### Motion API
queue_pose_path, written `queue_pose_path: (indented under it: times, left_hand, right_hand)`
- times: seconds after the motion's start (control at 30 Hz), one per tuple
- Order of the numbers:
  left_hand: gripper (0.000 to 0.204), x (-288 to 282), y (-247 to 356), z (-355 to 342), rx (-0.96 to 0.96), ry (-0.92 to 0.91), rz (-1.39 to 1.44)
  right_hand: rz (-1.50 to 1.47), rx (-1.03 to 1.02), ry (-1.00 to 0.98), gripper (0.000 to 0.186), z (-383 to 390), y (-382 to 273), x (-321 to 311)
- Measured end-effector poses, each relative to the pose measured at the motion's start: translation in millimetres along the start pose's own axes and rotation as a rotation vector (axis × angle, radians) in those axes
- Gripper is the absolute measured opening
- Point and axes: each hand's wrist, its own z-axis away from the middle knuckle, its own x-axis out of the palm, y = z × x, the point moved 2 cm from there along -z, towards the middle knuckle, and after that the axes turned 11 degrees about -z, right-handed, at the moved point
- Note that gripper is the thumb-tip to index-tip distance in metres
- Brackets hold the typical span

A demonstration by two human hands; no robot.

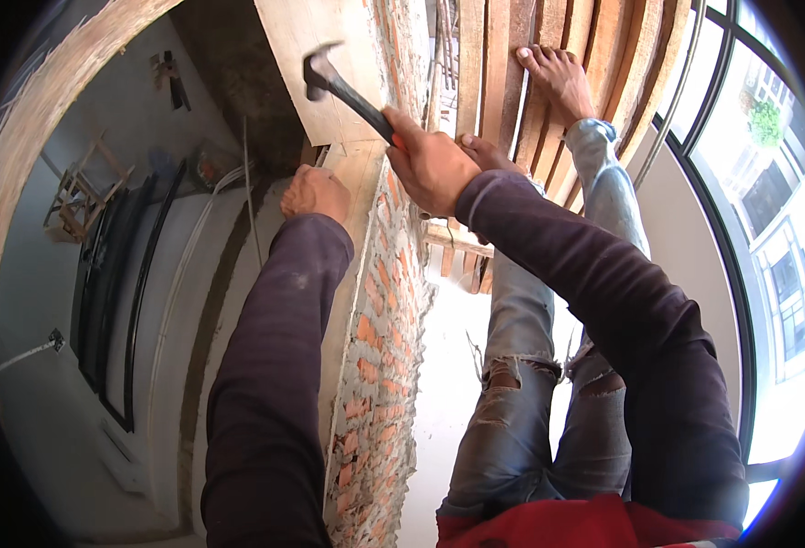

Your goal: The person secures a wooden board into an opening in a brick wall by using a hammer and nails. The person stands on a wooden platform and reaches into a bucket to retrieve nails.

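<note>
My right hand (434, 164) holds a dark claw hammer (352, 100) with orange on its grip, its head raised over the upper pale plywood panel (311, 50). Just below that panel, my left hand (316, 192) is closed at the left edge of a narrow wooden board (352, 215); its fingertips are mostly hidden. The board runs along the top of a rough brick wall (375, 356). My bare feet (553, 82) rest on wooden slats (622, 55), one partly hidden behind my right hand.
At left, a lower room holds a wooden frame (87, 187) and long black bars (105, 301), beyond a curved wooden edge (0, 192). A large black-framed window (777, 237) lines the right side, with a rod (658, 137) beside it. My jeans-clad legs (503, 429) occupy the middle right.
</note>
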Motion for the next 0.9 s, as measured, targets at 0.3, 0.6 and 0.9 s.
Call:
queue_pose_path:
  times: [0.3, 0.6, 0.9]
  left_hand:
    - [0.025, 6, -6, 0, -0.034, 0.0, 0.016]
    - [0.022, -2, -2, 4, -0.053, -0.016, 0.019]
    - [0.022, 5, -2, 0, -0.014, -0.013, 0.027]
  right_hand:
    - [0.078, 0.045, -0.068, 0.035, 11, -19, 4]
    - [0.183, 0.209, -0.225, 0.034, 11, -18, 0]
    - [0.156, 0.268, -0.214, 0.038, 11, 10, 6]
